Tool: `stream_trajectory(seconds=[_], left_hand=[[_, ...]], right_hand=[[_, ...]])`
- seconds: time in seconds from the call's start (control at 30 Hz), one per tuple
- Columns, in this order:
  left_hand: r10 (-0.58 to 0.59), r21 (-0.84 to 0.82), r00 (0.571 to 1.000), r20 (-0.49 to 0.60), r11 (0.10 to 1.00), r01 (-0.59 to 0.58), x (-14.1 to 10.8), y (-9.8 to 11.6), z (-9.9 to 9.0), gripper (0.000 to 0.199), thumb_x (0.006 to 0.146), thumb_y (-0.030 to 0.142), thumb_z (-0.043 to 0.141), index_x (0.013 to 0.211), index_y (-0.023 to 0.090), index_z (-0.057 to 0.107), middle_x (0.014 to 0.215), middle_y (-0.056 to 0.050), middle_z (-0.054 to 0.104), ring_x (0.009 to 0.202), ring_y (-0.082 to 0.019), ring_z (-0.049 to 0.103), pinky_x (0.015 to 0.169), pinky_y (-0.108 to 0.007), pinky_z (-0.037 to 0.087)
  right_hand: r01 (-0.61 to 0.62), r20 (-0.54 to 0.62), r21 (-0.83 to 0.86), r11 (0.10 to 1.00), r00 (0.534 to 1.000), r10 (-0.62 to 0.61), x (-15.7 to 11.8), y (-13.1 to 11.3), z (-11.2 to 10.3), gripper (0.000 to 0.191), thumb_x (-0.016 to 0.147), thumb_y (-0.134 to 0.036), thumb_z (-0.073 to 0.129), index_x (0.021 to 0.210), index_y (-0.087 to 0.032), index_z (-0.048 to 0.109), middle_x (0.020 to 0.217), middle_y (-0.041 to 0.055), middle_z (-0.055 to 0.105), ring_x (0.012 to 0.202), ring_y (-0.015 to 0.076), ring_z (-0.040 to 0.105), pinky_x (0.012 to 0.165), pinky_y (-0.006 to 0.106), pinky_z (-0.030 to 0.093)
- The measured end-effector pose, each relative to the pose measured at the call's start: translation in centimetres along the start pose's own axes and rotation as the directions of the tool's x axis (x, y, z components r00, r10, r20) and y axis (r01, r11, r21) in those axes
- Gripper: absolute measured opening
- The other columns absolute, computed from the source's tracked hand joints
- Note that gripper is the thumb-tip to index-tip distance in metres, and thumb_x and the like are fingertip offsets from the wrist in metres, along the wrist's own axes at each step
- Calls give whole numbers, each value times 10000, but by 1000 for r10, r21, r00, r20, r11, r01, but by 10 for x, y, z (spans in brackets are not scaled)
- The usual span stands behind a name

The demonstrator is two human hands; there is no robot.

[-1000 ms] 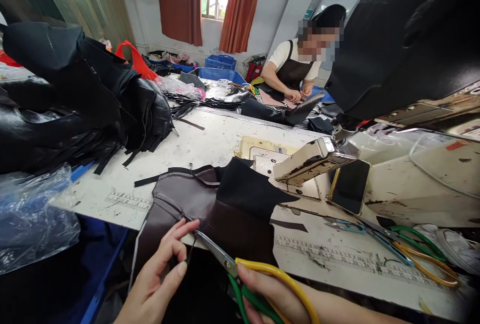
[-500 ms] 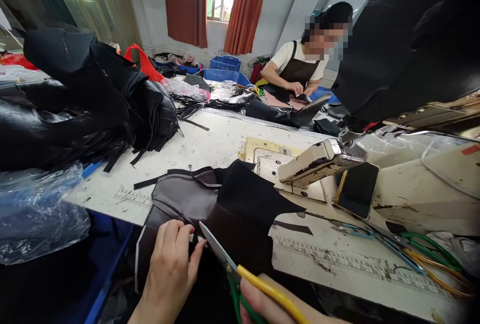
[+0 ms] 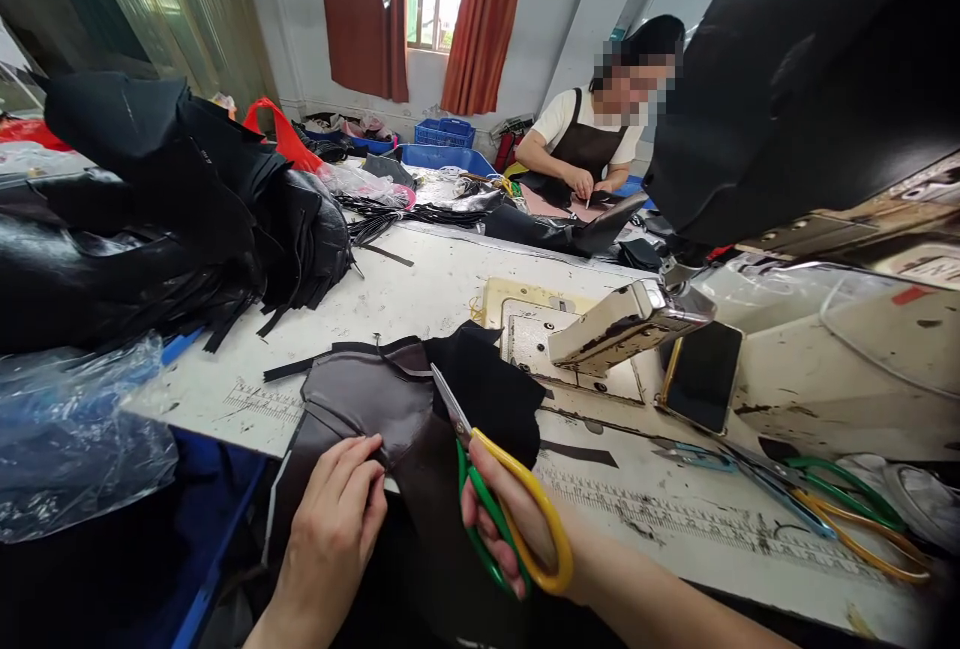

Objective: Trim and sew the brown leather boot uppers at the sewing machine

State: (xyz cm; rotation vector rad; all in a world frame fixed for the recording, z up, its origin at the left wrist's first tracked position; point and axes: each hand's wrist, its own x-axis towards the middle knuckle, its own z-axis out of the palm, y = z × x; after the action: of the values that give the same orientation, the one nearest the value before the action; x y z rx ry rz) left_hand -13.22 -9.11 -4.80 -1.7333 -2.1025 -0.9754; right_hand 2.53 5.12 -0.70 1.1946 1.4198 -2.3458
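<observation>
A dark brown leather piece [image 3: 367, 391] with black backing lies over the front edge of the white table. My left hand [image 3: 334, 519] is on its lower part, fingers curled and pinching the leather at a seam. My right hand [image 3: 510, 519] grips scissors [image 3: 551, 539] with one yellow and one green handle. Their blades look nearly closed and point up and left, the tip over the leather beside the black backing [image 3: 487, 384]. A narrow dark strip [image 3: 581, 453] lies to the right of the leather.
A sewing machine [image 3: 622, 329] stands at right, with a phone [image 3: 703, 376] against it and more scissors [image 3: 862, 519] near the front. Stacked black leather pieces [image 3: 165, 209] fill the left. Across the table sits a person [image 3: 592, 144] handling material.
My right hand and the scissors have moved up and now show fully, with the blades above the leather. The backing's right part has folded or shifted left. My left hand has moved slightly.
</observation>
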Motion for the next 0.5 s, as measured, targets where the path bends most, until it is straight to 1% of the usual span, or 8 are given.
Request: stream_trajectory(seconds=[0.07,0.13,0.2,0.27,0.37,0.47,0.5], left_hand=[[21,7,1000,-9,1000,-21,-1,-1,-1,147,872,10,544,965,123,561,1102,-116,636,1097,-230,547,943,-389,482],[28,22,999,-17,999,-27,-1,-2,-2,137,872,15,552,963,117,563,1096,-120,646,1084,-225,559,936,-383,489],[32,21,999,-19,999,-32,0,-1,-3,126,876,17,548,956,112,562,1088,-124,653,1073,-220,570,933,-377,493],[33,12,999,-22,999,-33,1,-1,-3,120,877,12,541,944,110,558,1084,-127,655,1068,-214,576,932,-368,494],[28,10,999,-24,1000,-28,1,0,-4,118,875,6,541,931,109,550,1084,-130,653,1066,-212,578,932,-367,495],[26,16,999,-33,1000,-25,2,0,-4,107,880,10,533,920,108,545,1068,-133,654,1052,-212,581,916,-367,501],[27,16,999,-36,1000,-26,2,0,-4,105,882,12,531,919,109,544,1066,-133,654,1051,-213,582,913,-368,504]], right_hand=[[-16,17,-79,997,1000,18,-7,5,-4,702,824,-815,355,644,-163,544,336,-71,362,253,66,334,276,175,386],[-62,100,-184,981,992,82,-12,7,-6,710,821,-818,364,640,-160,560,333,-62,384,249,70,353,277,173,387],[-135,205,-300,944,958,202,-16,8,-10,723,828,-811,369,625,-150,578,330,-44,412,237,72,363,256,153,331],[-192,259,-370,909,918,299,-17,7,-15,724,847,-791,366,610,-144,587,325,-30,430,230,73,372,247,141,289],[-257,309,-359,897,874,374,-18,7,-21,730,894,-747,307,609,-141,596,321,-20,436,232,86,391,264,155,334],[-320,321,-364,875,839,440,-17,8,-23,762,966,-645,182,570,-131,582,311,-3,423,218,91,389,251,149,281],[-326,308,-384,864,837,453,-17,9,-22,772,985,-601,146,550,-128,572,309,3,419,214,89,387,250,145,262]])
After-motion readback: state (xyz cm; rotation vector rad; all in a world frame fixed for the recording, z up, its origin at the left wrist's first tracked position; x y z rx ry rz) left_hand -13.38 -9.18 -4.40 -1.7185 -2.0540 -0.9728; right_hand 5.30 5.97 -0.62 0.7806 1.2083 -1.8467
